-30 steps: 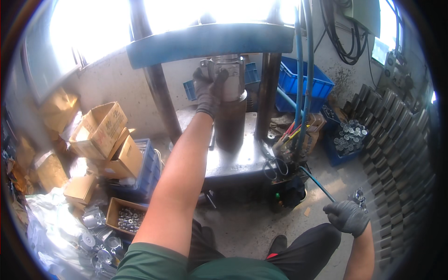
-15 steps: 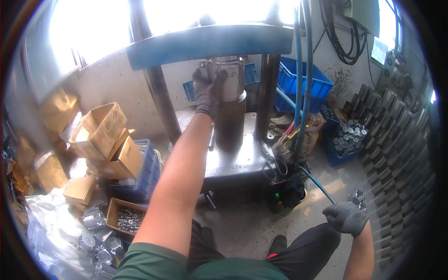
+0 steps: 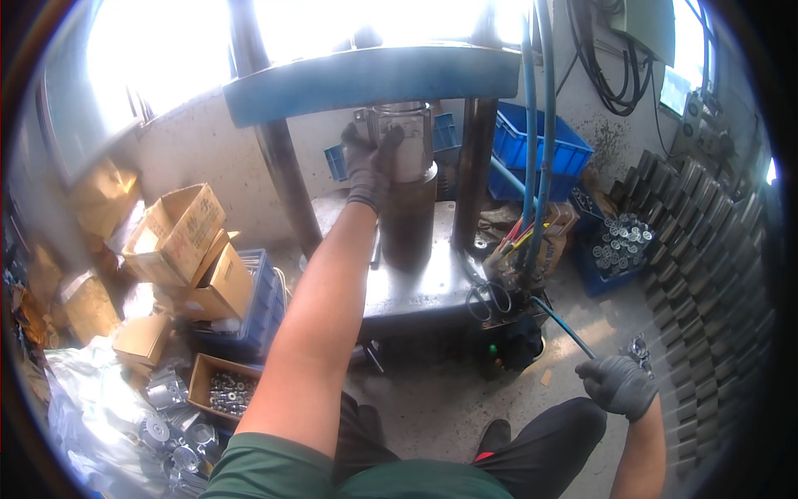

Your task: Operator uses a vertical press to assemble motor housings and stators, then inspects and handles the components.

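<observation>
A grey metal housing [image 3: 412, 152] stands upright on a dark, thick steel cylinder [image 3: 408, 220] beneath the blue crossbeam [image 3: 374, 81] of a press. My left hand [image 3: 368, 162], in a dark grey glove, grips the housing's left side, thumb across its front. Low at the right, my gloved right hand [image 3: 619, 387] is wrapped round the end of a thin blue lever [image 3: 563, 326], which slopes up to the base of the press. The far side of the housing is out of sight.
Scissors [image 3: 489, 301] lie at the right edge of the press's metal bed [image 3: 416, 295]. Blue hoses [image 3: 549, 100] run down beside the right column. Cardboard boxes [image 3: 174, 237] are piled at left; stacked metal tubes [image 3: 698, 241] and a blue bin [image 3: 540, 141] stand at right.
My right hand and the lever end have come up very slightly. My left hand keeps its place on the housing.
</observation>
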Demonstrator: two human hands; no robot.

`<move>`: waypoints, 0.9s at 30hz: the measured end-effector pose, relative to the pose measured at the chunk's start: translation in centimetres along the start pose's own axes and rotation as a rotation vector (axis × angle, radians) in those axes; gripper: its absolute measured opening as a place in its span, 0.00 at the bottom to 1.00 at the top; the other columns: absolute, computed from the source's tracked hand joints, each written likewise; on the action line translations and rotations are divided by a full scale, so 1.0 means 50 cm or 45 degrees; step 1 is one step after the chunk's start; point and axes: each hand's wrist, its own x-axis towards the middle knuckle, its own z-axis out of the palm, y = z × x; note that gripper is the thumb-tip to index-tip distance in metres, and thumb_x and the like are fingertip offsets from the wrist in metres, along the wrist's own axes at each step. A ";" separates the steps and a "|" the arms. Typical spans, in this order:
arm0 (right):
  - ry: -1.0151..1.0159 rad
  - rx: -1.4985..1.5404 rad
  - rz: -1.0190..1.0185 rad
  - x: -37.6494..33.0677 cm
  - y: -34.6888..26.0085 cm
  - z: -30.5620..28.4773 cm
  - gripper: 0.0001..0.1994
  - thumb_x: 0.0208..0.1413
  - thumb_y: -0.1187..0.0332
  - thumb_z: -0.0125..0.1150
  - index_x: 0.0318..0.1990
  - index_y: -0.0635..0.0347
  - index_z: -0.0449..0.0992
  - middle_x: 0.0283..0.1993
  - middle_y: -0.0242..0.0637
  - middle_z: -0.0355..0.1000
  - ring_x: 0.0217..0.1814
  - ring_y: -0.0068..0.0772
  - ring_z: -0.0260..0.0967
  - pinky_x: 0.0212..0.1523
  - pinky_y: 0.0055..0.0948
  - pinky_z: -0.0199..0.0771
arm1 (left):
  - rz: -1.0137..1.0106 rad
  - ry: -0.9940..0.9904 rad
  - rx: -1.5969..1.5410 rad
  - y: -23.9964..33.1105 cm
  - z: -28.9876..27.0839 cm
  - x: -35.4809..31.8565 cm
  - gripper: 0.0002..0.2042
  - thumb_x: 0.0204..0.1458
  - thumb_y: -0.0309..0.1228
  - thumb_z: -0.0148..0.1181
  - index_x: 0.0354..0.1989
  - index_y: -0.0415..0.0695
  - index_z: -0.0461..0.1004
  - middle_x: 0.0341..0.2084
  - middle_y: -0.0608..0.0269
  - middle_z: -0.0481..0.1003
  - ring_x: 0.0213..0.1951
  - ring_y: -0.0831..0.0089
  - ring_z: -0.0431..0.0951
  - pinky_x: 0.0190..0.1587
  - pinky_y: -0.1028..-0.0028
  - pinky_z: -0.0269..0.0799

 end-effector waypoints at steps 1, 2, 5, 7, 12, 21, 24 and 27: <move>-0.076 -0.012 -0.054 0.001 0.002 0.000 0.15 0.61 0.64 0.61 0.51 0.54 0.86 0.42 0.49 0.85 0.45 0.56 0.83 0.52 0.48 0.83 | 0.020 0.008 0.005 -0.002 -0.001 0.002 0.57 0.42 0.39 0.89 0.75 0.39 0.50 0.63 0.49 0.68 0.61 0.60 0.74 0.63 0.62 0.77; -0.150 -0.025 -0.111 0.001 0.001 0.000 0.14 0.61 0.64 0.61 0.51 0.55 0.86 0.42 0.49 0.85 0.44 0.56 0.84 0.51 0.48 0.83 | 0.043 0.018 0.012 -0.001 -0.006 0.006 0.58 0.42 0.39 0.89 0.75 0.39 0.50 0.62 0.49 0.68 0.61 0.60 0.74 0.63 0.62 0.77; -0.127 0.003 -0.055 -0.003 0.005 -0.005 0.16 0.61 0.64 0.63 0.53 0.56 0.86 0.39 0.51 0.84 0.43 0.55 0.84 0.51 0.48 0.83 | 0.050 -0.027 -0.054 0.027 0.012 -0.024 0.57 0.40 0.46 0.86 0.73 0.28 0.56 0.61 0.42 0.72 0.60 0.58 0.77 0.61 0.65 0.78; -0.048 0.029 -0.062 -0.004 0.011 0.005 0.16 0.60 0.64 0.63 0.52 0.57 0.86 0.39 0.51 0.84 0.42 0.55 0.84 0.50 0.48 0.83 | 0.043 -0.018 -0.027 0.033 0.013 -0.028 0.57 0.40 0.47 0.85 0.73 0.28 0.56 0.61 0.41 0.72 0.60 0.58 0.77 0.60 0.65 0.78; 0.102 0.023 -0.091 -0.008 -0.010 -0.002 0.16 0.59 0.64 0.63 0.52 0.57 0.86 0.40 0.51 0.84 0.42 0.55 0.84 0.50 0.47 0.83 | 0.095 0.030 0.031 0.006 0.001 -0.004 0.57 0.41 0.49 0.85 0.73 0.27 0.56 0.61 0.40 0.71 0.60 0.58 0.77 0.60 0.65 0.79; -0.225 -0.066 -0.049 0.005 0.007 -0.005 0.14 0.60 0.66 0.63 0.51 0.56 0.86 0.44 0.50 0.84 0.48 0.56 0.83 0.54 0.47 0.82 | 0.045 0.010 0.035 0.024 0.007 -0.019 0.57 0.41 0.48 0.84 0.73 0.27 0.56 0.62 0.40 0.70 0.60 0.57 0.76 0.60 0.64 0.79; -0.018 0.058 -0.011 0.007 0.006 -0.021 0.14 0.59 0.67 0.64 0.51 0.56 0.86 0.43 0.50 0.84 0.47 0.56 0.83 0.53 0.46 0.82 | 0.012 0.003 0.051 0.027 0.009 -0.021 0.55 0.42 0.47 0.84 0.72 0.27 0.57 0.62 0.41 0.70 0.61 0.57 0.76 0.60 0.64 0.78; 0.550 -0.041 -0.025 0.041 -0.038 -0.074 0.11 0.59 0.69 0.65 0.48 0.56 0.85 0.40 0.48 0.83 0.42 0.54 0.82 0.45 0.46 0.83 | 0.071 0.037 0.109 0.021 0.000 -0.014 0.53 0.44 0.45 0.83 0.72 0.28 0.57 0.60 0.42 0.72 0.60 0.57 0.77 0.61 0.64 0.78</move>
